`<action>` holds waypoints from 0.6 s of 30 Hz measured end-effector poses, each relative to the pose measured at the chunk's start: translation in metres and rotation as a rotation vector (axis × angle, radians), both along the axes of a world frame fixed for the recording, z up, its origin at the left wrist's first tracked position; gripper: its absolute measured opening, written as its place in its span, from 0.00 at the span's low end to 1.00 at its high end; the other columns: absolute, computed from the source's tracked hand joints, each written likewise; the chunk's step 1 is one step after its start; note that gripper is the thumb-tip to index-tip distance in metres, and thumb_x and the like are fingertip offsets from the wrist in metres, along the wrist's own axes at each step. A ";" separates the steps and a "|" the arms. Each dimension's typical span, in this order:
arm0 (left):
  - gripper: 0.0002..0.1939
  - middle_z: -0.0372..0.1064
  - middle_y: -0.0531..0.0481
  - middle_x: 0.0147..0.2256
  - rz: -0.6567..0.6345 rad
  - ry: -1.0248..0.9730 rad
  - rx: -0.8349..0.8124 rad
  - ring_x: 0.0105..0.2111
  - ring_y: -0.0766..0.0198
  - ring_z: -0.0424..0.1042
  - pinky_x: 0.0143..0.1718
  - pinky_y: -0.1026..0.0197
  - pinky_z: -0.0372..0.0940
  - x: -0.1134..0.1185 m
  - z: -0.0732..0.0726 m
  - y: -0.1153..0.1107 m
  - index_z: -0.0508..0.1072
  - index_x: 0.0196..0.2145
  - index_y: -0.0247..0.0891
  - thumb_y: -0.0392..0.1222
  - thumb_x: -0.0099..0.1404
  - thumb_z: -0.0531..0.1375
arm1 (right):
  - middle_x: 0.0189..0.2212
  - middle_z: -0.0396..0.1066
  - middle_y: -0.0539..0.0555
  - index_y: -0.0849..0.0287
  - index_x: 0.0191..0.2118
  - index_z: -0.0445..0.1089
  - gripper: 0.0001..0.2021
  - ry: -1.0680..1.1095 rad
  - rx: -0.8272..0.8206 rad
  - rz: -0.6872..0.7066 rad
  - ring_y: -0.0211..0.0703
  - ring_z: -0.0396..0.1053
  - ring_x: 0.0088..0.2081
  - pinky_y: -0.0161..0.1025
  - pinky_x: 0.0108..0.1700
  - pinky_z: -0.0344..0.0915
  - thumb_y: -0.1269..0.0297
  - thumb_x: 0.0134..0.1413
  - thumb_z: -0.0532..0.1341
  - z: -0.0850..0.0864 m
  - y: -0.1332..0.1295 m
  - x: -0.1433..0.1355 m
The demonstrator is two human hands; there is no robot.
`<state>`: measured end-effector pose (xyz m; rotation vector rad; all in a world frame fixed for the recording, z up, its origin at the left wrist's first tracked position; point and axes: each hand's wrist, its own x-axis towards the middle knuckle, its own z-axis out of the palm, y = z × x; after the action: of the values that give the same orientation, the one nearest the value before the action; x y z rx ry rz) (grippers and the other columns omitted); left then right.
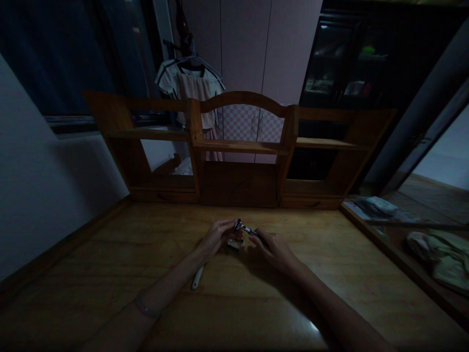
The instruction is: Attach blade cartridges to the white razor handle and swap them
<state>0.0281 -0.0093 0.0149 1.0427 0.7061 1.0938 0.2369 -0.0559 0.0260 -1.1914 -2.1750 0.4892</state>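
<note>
A slim tool (247, 230) with a shiny metal head and a dark handle, shaped like a razor, is held just above the table between both hands. My right hand (276, 248) is closed around its handle. At the metal head, the fingers of my left hand (219, 234) are closed, pinching it or something small against it; the dim light hides which. Below the fingertips lies a small dark object with shiny spots (234, 243), its kind unclear. A thin white handle (198, 277) with a hole near its end sticks out from beneath my left forearm.
The wooden tabletop (146, 234) backs onto a wooden shelf unit (238, 183) with drawers. A wall (54, 195) borders the left side. Beyond the table's right edge lie cloth items (447, 259) and a pale bundle (381, 206). Clothes (194, 85) hang behind the shelf.
</note>
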 end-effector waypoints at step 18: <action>0.16 0.74 0.44 0.35 0.085 0.067 0.092 0.32 0.61 0.73 0.37 0.59 0.69 0.000 -0.004 0.002 0.77 0.35 0.31 0.48 0.57 0.64 | 0.27 0.70 0.53 0.58 0.39 0.64 0.14 -0.001 0.028 -0.014 0.40 0.67 0.27 0.33 0.30 0.56 0.54 0.65 0.48 -0.006 0.001 0.000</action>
<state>0.0280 -0.0075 0.0110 1.1409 0.7651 1.1785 0.2367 -0.0545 0.0202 -1.1911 -2.1665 0.4511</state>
